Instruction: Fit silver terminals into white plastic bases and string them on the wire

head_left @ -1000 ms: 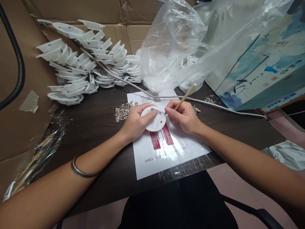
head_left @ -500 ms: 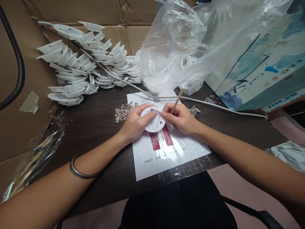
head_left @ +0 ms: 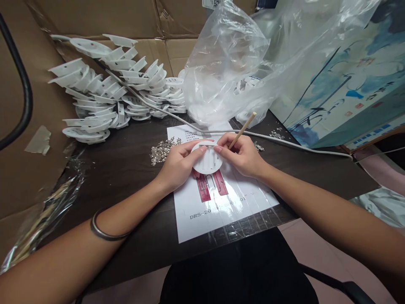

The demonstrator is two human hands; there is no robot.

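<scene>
My left hand [head_left: 179, 165] grips a white round plastic disc [head_left: 207, 163] at its left side, thumb on the face near the top. Slots and raised lines show on the disc, with a thin dark strip along its upper part. A slim wooden stick [head_left: 247, 123] leans up and right out of my right hand [head_left: 245, 157]. That hand's thumb and fingertip press the disc's upper right edge. Small shiny metal pieces [head_left: 163, 150] lie heaped beside my left hand, and a few more metal pieces [head_left: 259, 146] lie by my right. Whether a metal piece is under my fingertips, I cannot tell.
A printed sheet [head_left: 193, 228] lies under my hands, taped to the dark table [head_left: 133, 249]. Stacked white discs [head_left: 91, 107] stand at the back left. A grey cable [head_left: 294, 146] crosses behind my hands. Clear plastic bag [head_left: 218, 71] and painted box [head_left: 341, 97] stand behind.
The disc has turned in my hands and shifted slightly right. The stick in my right hand now leans further to the right. The view has shifted a little.
</scene>
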